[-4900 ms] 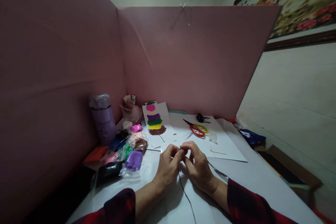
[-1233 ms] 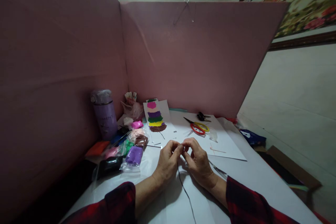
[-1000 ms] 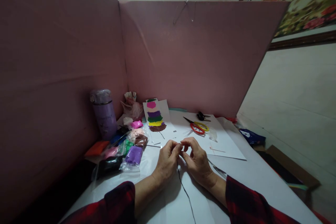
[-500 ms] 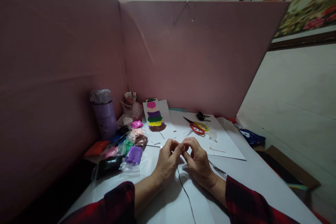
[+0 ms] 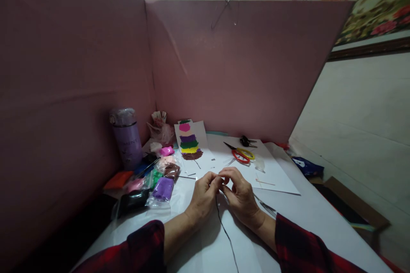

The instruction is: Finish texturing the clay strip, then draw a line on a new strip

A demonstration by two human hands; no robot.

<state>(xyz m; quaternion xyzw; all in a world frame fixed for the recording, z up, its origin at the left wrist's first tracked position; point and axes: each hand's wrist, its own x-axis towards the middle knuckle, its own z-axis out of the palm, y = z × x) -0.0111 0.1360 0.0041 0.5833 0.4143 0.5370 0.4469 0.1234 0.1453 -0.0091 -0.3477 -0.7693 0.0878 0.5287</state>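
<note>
My left hand (image 5: 204,194) is closed in a pinch, thumb against the bent forefinger. Out from under its fingers comes a thin dark cord (image 5: 228,237), trailing in a loose curve toward the near edge of the view. Fingertip to fingertip with it, my right hand (image 5: 239,194) is bent inward, its thumb and forefinger curled close together. Whatever lies between the fingertips is too small and hidden to make out. Just beyond the hands is a paper card (image 5: 205,136) painted with stacked bands of colour.
Bagged coloured clay, a purple pack (image 5: 163,190) among it, lies left beside a purple bottle (image 5: 127,138). Red-and-yellow scissors (image 5: 241,156) and a black-handled tool (image 5: 246,141) rest on white paper (image 5: 278,177). Thin metal tools (image 5: 265,207) lie by my right wrist. Pink panels (image 5: 250,68) enclose the back and left.
The fingertips have shifted slightly against each other, with the right forefinger now stretched a little further over the left fingertips. The cord hangs almost as before.
</note>
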